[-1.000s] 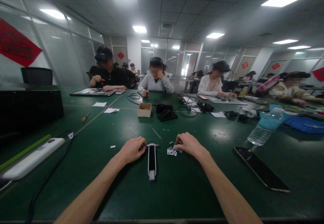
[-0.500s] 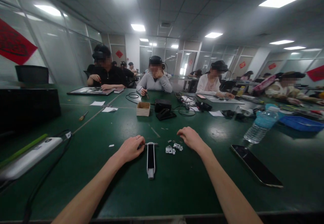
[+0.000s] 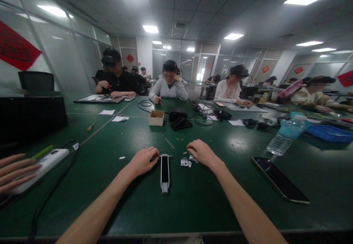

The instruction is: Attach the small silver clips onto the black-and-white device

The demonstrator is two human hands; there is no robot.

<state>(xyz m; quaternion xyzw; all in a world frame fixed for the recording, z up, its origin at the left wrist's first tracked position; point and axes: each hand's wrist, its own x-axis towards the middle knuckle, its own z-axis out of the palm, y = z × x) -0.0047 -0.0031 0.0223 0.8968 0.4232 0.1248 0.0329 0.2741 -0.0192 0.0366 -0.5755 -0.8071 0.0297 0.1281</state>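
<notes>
My left hand rests on the green table, fingers curled down beside the top end of a black-and-white electric screwdriver that lies lengthwise between my hands. Whether the fingers touch its tip is hidden. My right hand lies fingers-down over several small metal brackets and screws, its fingertips bent onto them. What, if anything, those fingers pinch is hidden.
A phone lies flat at the right, a water bottle on its side behind it. A white device with a cable sits at the left under another person's hand. A small box, black gear and cables lie mid-table. People sit opposite.
My right hand drew back a little from the brackets, then returned onto them. Another person's hand has come in at the far left edge. My left hand stayed put.
</notes>
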